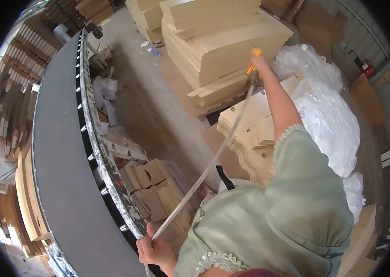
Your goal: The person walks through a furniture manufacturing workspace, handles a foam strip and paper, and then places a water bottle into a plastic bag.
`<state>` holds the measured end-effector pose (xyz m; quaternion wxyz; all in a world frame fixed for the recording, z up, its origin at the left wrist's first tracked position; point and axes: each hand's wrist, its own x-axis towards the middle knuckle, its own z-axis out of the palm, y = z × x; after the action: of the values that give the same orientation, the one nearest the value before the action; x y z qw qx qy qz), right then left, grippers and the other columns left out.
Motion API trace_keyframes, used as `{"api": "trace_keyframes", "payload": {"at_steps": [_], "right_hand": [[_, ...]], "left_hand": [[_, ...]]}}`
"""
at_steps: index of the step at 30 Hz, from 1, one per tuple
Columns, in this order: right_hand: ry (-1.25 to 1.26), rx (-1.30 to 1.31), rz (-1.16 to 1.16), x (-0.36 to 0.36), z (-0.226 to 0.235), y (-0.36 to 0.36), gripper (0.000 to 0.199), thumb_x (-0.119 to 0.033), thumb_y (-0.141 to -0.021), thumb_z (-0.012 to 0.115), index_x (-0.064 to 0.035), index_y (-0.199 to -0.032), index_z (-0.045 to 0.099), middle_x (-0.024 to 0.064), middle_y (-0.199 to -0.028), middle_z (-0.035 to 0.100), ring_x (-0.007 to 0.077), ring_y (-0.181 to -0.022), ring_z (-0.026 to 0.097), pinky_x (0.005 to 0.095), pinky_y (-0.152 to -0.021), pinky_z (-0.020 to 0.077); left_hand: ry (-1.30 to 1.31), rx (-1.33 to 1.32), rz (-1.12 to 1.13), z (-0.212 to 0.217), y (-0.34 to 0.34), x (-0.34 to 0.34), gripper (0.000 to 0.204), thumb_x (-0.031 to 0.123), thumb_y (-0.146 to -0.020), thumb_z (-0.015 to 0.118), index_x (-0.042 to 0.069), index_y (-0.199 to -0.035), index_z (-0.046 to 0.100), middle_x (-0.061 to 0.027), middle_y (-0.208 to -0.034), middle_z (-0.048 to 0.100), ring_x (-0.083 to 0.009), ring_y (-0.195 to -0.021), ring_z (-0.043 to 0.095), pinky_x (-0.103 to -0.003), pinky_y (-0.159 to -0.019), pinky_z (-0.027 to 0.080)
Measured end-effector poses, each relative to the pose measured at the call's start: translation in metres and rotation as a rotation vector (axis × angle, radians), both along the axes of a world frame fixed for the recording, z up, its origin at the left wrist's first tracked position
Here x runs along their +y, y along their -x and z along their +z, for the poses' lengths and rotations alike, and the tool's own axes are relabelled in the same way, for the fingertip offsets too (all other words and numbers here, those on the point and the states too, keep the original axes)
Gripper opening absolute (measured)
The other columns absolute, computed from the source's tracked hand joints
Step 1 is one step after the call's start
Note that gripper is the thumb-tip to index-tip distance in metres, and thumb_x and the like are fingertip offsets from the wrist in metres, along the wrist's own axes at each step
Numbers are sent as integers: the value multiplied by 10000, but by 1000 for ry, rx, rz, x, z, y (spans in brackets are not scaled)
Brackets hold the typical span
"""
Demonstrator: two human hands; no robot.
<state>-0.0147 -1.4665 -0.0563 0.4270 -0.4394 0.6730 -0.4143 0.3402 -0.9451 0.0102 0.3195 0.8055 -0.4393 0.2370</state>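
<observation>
My right hand (260,63) is stretched far forward and closed around an orange air blow gun (251,69). From its dark fitting a long, pale hose (208,168) runs taut and slanting across the picture, down to my left hand (153,250). The fingers of that hand are wrapped round the hose beside the worn edge of a conveyor, with the thumb pointing up. A tail of hose hangs below the left hand. Beneath my right arm lies a stack of pale boards with wavy edges (250,154).
A dark conveyor belt (63,152) with a chipped metal rail (100,138) runs along my left. Tall stacks of pale boards (227,44) stand ahead on a pallet. Clear plastic wrap (328,115) is heaped at the right. Cut boards (155,184) lie below the rail.
</observation>
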Motion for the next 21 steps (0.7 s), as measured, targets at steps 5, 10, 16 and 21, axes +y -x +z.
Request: {"api": "trace_keyframes", "payload": {"at_steps": [5, 10, 16, 21], "right_hand": [[15, -38, 30, 1, -22, -47, 314, -330, -891, 482, -29, -822, 541, 91, -632, 581, 205, -497, 572, 321, -473, 467], [-118, 329, 300, -28, -34, -53, 339, -314, -860, 484, 16, -860, 561, 119, -587, 585, 222, -510, 592, 343, -487, 489], [145, 80, -455, -107, -13, -53, 351, -270, -865, 439, 65, -892, 538, 220, -775, 626, 304, -645, 637, 400, -645, 515], [149, 231, -700, -125, 14, -70, 383, -286, -866, 433, 74, -940, 544, 269, -955, 600, 360, -864, 611, 414, -747, 492]], "left_hand": [[9, 67, -15, -11, -17, -15, 443, 87, -706, 763, 48, -516, 364, -53, -486, 355, -185, -417, 293, -309, -367, 239], [-14, 109, 39, -20, -18, -27, 468, 135, -676, 791, 54, -503, 364, -61, -481, 340, -192, -419, 263, -320, -369, 233], [-117, 0, -44, -8, -5, -78, 403, 147, -667, 799, 83, -534, 424, -38, -494, 442, -194, -374, 386, -299, -334, 276], [-147, -106, -117, 13, 0, -146, 377, 164, -682, 787, 81, -560, 440, -30, -517, 444, -189, -377, 395, -293, -332, 271]]}}
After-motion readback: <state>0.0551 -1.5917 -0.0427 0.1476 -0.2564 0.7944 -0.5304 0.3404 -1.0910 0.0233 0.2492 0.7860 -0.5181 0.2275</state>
